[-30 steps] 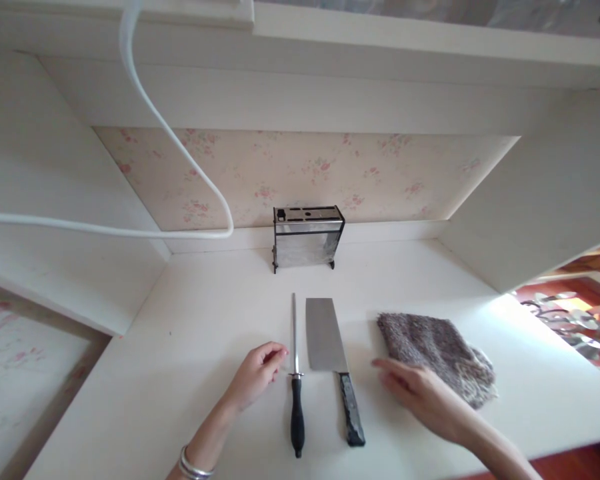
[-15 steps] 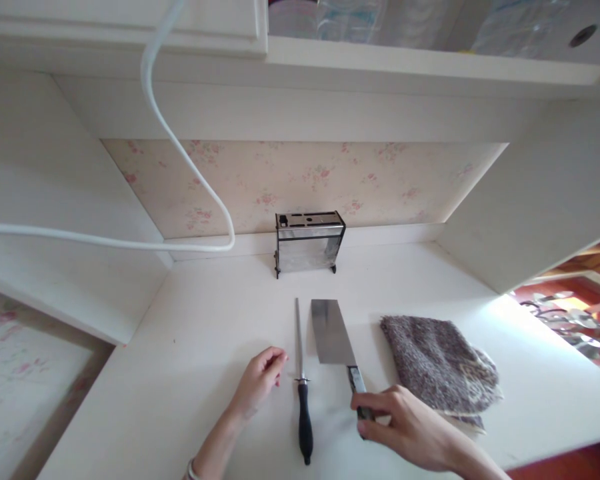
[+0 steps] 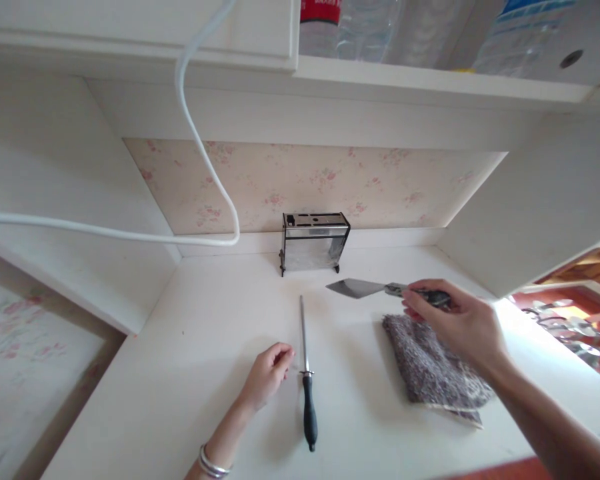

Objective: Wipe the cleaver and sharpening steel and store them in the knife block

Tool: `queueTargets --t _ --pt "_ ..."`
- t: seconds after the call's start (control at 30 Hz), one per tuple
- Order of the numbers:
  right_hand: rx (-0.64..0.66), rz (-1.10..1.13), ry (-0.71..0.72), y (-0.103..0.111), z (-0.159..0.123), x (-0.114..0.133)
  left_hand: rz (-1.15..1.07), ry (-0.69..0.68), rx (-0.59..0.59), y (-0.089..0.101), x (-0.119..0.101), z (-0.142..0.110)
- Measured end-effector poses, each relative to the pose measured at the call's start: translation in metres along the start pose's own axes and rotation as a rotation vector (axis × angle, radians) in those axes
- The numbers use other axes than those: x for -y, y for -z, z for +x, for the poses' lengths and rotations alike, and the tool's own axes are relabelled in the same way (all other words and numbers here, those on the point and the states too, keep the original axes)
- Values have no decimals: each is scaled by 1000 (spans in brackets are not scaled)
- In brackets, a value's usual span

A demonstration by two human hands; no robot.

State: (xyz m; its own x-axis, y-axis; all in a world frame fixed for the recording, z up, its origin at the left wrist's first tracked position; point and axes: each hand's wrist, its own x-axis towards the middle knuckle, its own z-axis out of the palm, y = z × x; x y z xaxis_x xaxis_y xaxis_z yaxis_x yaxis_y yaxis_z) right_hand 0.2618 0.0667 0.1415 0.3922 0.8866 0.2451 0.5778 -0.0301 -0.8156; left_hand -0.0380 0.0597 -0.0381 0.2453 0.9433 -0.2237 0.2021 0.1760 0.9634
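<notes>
My right hand (image 3: 463, 327) is closed around the dark handle of a cleaver (image 3: 355, 288). The cleaver is held up over the counter, its blade pointing left and seen at a slant. Below my right forearm and hand lies a folded grey-brown towel (image 3: 430, 373). A honing steel (image 3: 309, 410) with a black handle rests on the white counter, its rod pointing away from me. Just left of its guard is my left hand (image 3: 269, 372), fingers curled in a loose fist with nothing seen in them.
A metal and clear-sided knife holder (image 3: 314, 253) stands against the back wall. A white cable (image 3: 207, 167) hangs in front of the cabinet at the left. Bottles (image 3: 365, 30) stand on the open shelf above. White side panels (image 3: 520, 213) flank the counter.
My right hand has lifted the cleaver off the counter, up and to the right, and the blade has turned to point left. My left hand stays beside the honing steel.
</notes>
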Motion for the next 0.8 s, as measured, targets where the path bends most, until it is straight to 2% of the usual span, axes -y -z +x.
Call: queueTargets --t 0.17,0.23,0.33,0.57,0.8 --pt "-215 255 167 8 57 58 20 -15 -3 0 2 0" --pt "-238 284 227 7 80 79 28 -18 -3 0 3 0" --pt "-204 277 273 -2 109 99 36 -25 2 1 2 -1" --pt "-98 156 272 -26 148 106 53 -32 7 2 0 -4" --pt "-90 63 270 -22 164 112 52 -28 24 2 -3 -4"
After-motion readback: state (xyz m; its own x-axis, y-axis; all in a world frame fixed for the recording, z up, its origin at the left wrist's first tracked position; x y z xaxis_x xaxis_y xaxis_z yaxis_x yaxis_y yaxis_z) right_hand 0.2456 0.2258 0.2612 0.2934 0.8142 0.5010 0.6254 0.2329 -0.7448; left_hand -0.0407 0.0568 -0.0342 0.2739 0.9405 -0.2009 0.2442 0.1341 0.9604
